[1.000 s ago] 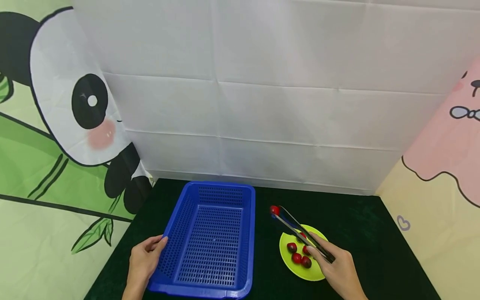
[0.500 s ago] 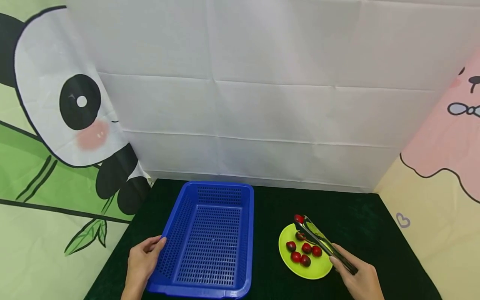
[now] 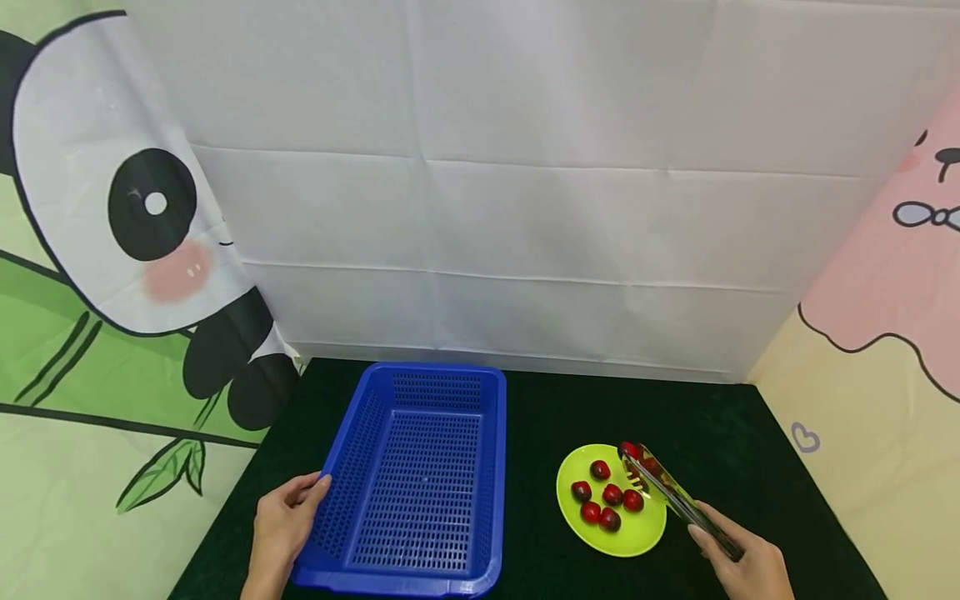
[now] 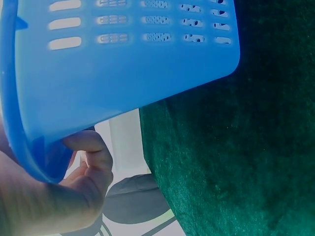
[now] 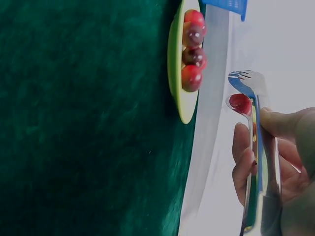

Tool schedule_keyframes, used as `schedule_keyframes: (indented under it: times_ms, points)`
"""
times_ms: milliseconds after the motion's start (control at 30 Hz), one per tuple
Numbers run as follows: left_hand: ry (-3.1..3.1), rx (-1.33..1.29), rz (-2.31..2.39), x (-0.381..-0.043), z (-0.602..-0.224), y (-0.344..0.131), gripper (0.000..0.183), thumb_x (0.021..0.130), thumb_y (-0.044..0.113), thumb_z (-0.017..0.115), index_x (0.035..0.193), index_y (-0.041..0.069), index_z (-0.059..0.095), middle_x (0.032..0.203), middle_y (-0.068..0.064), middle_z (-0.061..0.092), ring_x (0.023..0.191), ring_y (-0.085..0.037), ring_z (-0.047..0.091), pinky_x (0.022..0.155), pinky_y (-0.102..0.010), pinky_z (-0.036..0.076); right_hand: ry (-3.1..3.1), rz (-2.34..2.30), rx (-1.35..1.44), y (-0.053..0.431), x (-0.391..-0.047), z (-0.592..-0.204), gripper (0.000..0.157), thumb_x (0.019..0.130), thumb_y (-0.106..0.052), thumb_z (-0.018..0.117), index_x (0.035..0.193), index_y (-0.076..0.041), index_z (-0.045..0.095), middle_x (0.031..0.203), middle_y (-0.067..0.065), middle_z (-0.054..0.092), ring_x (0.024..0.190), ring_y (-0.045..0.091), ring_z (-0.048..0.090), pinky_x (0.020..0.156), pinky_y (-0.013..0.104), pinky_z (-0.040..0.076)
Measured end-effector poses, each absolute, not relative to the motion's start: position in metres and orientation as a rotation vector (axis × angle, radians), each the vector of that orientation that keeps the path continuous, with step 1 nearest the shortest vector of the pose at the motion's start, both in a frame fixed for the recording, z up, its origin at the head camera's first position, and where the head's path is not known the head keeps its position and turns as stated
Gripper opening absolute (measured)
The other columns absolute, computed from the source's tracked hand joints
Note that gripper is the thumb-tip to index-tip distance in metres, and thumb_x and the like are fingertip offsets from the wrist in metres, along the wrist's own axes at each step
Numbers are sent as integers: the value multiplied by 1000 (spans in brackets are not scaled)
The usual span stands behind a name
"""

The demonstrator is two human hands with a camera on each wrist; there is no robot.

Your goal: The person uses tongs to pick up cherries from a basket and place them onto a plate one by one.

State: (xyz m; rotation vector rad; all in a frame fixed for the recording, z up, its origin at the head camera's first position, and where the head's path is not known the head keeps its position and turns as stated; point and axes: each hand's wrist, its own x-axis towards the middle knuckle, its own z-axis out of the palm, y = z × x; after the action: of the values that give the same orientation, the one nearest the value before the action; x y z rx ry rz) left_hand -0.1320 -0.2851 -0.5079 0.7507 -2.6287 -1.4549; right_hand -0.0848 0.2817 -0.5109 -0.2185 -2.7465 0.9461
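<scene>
My right hand (image 3: 742,558) grips metal tongs (image 3: 678,500), and a dark red cherry (image 3: 630,451) sits between their tips over the plate's far right edge. In the right wrist view, the pinched cherry (image 5: 240,103) lies between a rounded tip and a fork-like tip of the tongs (image 5: 263,172). Several more cherries (image 3: 612,495) rest on the lime-green plate (image 3: 622,543). To the left, my left hand (image 3: 285,521) holds the side rim of a blue perforated basket (image 3: 498,467). Its fingers (image 4: 93,152) curl under that rim in the left wrist view.
Dark green cloth (image 3: 540,542) covers the table, with a strip of it between basket and plate. A white sheet (image 3: 525,225) rises at the back edge. Cartoon-printed cloths with a panda (image 3: 82,208) and a pink figure (image 3: 885,283) hang at the sides.
My right hand has moved right with the tongs and cherry, from the gap beside the basket to the plate's far right edge. My left hand keeps its hold on the basket.
</scene>
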Motion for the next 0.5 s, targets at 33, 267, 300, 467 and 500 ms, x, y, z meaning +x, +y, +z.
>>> schedule_keyframes:
  times_ms: [33,267,300,467,500]
  points:
    - [-2630,751,-1456,-132,-508,-285,58,88,50,61,121,3,61,102,-16,67,82,-20,62,67,-34,49,-2760,944,-228,284,-85,-512,40,89,-32,67,122,-10,64,72,-1,66,56,9,57,51,23,42]
    - [-2629,750,-1470,-132,-508,-286,57,88,50,61,122,3,61,102,-15,67,84,-20,62,68,-32,48,-2830,911,-260,294,-86,-515,46,91,-38,63,127,-10,61,68,-1,61,53,8,49,50,23,38]
    - [-2629,751,-1470,-132,-508,-286,57,88,50,61,122,4,61,102,-14,67,84,-20,62,68,-32,47,-2829,896,-257,295,-86,-515,45,91,-37,63,127,-10,61,65,-2,59,50,7,47,49,23,37]
    - [-2626,747,-1457,-130,-508,-285,56,89,50,60,121,4,62,103,-15,67,84,-20,62,69,-33,47,-2872,820,-250,299,-88,-516,45,90,-38,63,126,-11,61,56,-5,44,45,8,38,46,24,32]
    - [-2625,746,-1456,-130,-508,-285,56,89,49,60,121,4,62,103,-15,67,84,-20,62,69,-33,48,-2896,803,-254,301,-88,-516,46,90,-38,63,127,-10,61,55,-5,42,45,8,38,47,24,31]
